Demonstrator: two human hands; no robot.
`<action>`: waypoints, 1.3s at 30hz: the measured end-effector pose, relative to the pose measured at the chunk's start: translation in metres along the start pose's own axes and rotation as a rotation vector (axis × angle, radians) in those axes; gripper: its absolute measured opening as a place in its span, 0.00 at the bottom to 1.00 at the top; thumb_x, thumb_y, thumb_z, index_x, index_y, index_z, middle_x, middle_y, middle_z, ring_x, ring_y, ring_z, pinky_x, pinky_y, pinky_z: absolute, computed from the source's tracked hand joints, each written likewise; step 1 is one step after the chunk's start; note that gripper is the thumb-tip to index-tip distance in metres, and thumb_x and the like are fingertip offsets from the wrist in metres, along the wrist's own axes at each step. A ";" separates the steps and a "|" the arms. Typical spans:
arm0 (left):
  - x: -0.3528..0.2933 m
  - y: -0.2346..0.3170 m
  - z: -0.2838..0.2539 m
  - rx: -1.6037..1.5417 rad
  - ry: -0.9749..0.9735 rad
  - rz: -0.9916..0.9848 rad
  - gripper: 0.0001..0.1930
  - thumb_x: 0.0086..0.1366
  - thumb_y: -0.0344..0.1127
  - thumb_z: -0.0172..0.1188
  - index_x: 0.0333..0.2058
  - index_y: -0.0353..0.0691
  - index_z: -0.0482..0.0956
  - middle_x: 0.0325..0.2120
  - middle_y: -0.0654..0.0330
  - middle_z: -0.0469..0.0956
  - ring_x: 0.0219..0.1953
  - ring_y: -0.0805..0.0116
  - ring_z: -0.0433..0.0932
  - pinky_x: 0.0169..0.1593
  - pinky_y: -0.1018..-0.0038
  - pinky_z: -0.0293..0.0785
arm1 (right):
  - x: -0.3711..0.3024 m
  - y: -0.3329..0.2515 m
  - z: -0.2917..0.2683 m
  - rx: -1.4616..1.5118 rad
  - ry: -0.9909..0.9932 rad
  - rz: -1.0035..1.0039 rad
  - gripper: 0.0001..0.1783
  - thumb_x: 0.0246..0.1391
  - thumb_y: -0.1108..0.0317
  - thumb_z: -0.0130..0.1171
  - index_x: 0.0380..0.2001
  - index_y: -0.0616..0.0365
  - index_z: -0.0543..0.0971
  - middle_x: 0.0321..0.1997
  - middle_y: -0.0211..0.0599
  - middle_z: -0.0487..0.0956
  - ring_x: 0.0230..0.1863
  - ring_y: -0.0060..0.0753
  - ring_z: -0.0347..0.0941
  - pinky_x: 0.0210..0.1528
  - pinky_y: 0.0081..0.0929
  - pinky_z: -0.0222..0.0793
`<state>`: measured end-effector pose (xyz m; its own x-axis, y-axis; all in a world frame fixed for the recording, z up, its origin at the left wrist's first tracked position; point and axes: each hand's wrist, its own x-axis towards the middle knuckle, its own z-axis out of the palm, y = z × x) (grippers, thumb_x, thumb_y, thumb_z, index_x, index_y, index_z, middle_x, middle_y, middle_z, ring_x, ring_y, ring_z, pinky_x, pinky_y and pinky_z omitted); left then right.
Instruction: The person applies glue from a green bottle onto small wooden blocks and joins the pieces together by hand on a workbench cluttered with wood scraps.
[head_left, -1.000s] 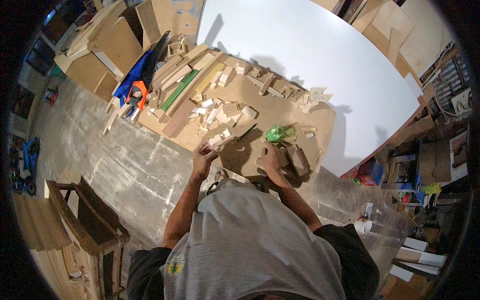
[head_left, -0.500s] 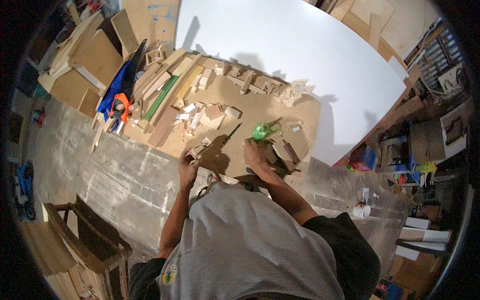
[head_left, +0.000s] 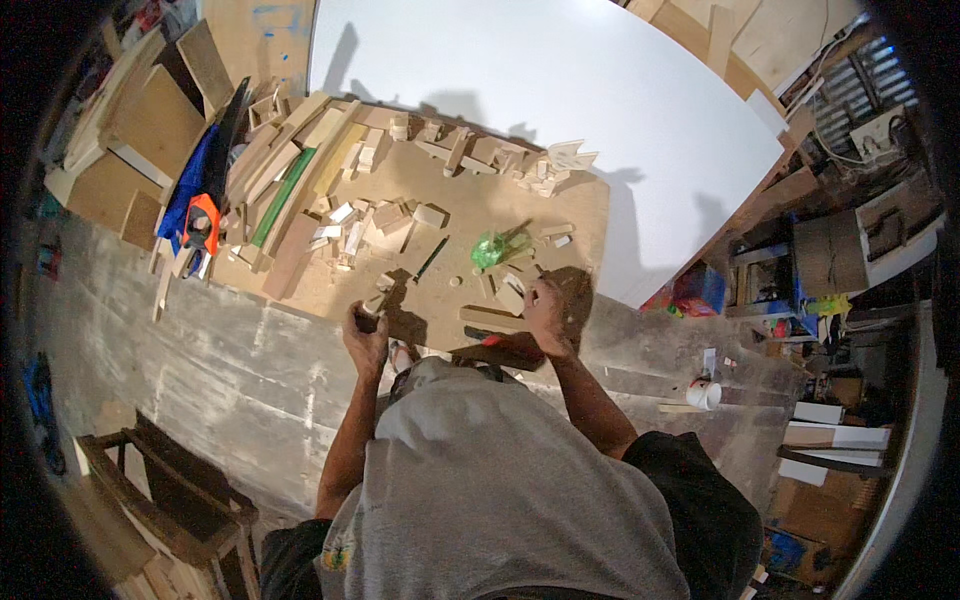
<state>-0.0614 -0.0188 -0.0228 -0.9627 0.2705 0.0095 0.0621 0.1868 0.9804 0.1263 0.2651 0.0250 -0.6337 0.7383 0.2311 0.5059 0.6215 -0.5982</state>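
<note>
My left hand (head_left: 366,338) is closed round a small pale wooden piece (head_left: 377,297), which sticks up from its fingers above the near edge of the worktable. My right hand (head_left: 546,318) is at the table's near right, its fingers curled; whatever they grip is hidden. Just left of its fingertips lies a small light wood block (head_left: 510,293). A green translucent plastic bag or bottle (head_left: 488,250) rests farther back. Between the hands lie a thin dark tool (head_left: 432,257), a flat wooden strip (head_left: 493,319) and a tool with red and black parts (head_left: 488,338).
Offcuts (head_left: 385,220) are heaped on the worktable (head_left: 590,225), with long wood strips (head_left: 290,190) on its left. An orange-handled handsaw (head_left: 203,222) leans there. A large white panel (head_left: 560,75) stands behind. A white bucket (head_left: 704,394) sits on the floor at right.
My right hand has moved right, away from the green plastic, uncovering the block, strip and red-and-black tool. My left hand still holds the wooden piece. The whole view has shifted slightly.
</note>
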 end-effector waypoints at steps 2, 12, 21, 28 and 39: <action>-0.003 0.001 0.003 0.181 0.066 0.096 0.24 0.52 0.30 0.66 0.48 0.34 0.71 0.40 0.52 0.72 0.41 0.58 0.72 0.48 0.64 0.69 | 0.011 0.017 -0.009 0.073 0.063 0.079 0.06 0.51 0.73 0.58 0.31 0.65 0.79 0.32 0.55 0.78 0.34 0.55 0.76 0.38 0.42 0.71; -0.011 0.003 0.026 0.556 0.215 0.220 0.28 0.47 0.36 0.69 0.48 0.36 0.73 0.43 0.48 0.72 0.50 0.47 0.67 0.57 0.56 0.61 | 0.088 0.079 0.026 -0.056 -0.089 0.073 0.15 0.52 0.74 0.57 0.45 0.60 0.81 0.50 0.51 0.79 0.50 0.47 0.76 0.52 0.38 0.71; -0.024 0.005 0.014 0.549 0.185 0.318 0.36 0.45 0.31 0.72 0.56 0.37 0.69 0.50 0.46 0.71 0.52 0.45 0.67 0.58 0.52 0.60 | 0.098 0.019 -0.009 -0.423 -0.254 -0.154 0.09 0.54 0.71 0.55 0.38 0.57 0.80 0.41 0.50 0.79 0.45 0.55 0.74 0.46 0.46 0.70; -0.028 0.010 -0.010 0.475 0.104 0.425 0.40 0.42 0.22 0.71 0.57 0.36 0.66 0.50 0.45 0.71 0.53 0.45 0.69 0.55 0.54 0.65 | 0.093 0.087 0.040 -0.126 -0.010 -0.254 0.07 0.55 0.73 0.54 0.38 0.62 0.72 0.36 0.52 0.74 0.41 0.60 0.70 0.43 0.48 0.66; 0.086 0.020 -0.100 0.798 0.367 0.382 0.20 0.55 0.31 0.65 0.47 0.36 0.74 0.45 0.44 0.72 0.48 0.42 0.70 0.48 0.56 0.70 | 0.064 0.076 0.010 -0.181 0.014 0.118 0.11 0.53 0.73 0.58 0.41 0.64 0.79 0.39 0.52 0.79 0.43 0.52 0.76 0.44 0.41 0.71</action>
<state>-0.1690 -0.0867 0.0174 -0.8541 0.1590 0.4953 0.4201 0.7723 0.4765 0.1181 0.3571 -0.0137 -0.5559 0.8117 0.1793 0.6739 0.5663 -0.4745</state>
